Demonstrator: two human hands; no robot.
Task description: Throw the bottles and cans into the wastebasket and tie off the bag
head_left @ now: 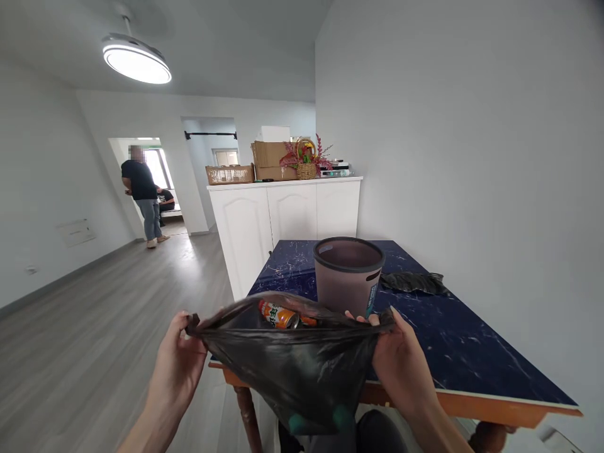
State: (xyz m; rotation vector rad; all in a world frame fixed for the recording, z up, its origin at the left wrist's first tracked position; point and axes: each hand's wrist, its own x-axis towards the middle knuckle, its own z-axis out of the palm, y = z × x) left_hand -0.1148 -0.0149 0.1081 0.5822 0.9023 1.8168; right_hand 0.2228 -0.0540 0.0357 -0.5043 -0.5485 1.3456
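A thin black plastic garbage bag (292, 365) hangs in front of me, its mouth stretched wide between my two hands. My left hand (182, 358) is closed on the bag's left corner. The right corner is pinched in my right hand (396, 343). Inside the opening lies an orange and red drink can (279, 314), with part of another orange item beside it. Greenish shapes show dimly through the bag's bottom. Just behind the bag, a pinkish-brown trash bin (346, 280) with a dark rim stands upright on the table.
The blue marble-patterned table (472, 352) has a crumpled black plastic bag (415, 282) near the wall. Beyond stands a white cabinet (292, 214) bearing cardboard boxes (274, 157) and a flower basket (306, 168). A person (144, 189) stands by a doorway, with another seated behind.
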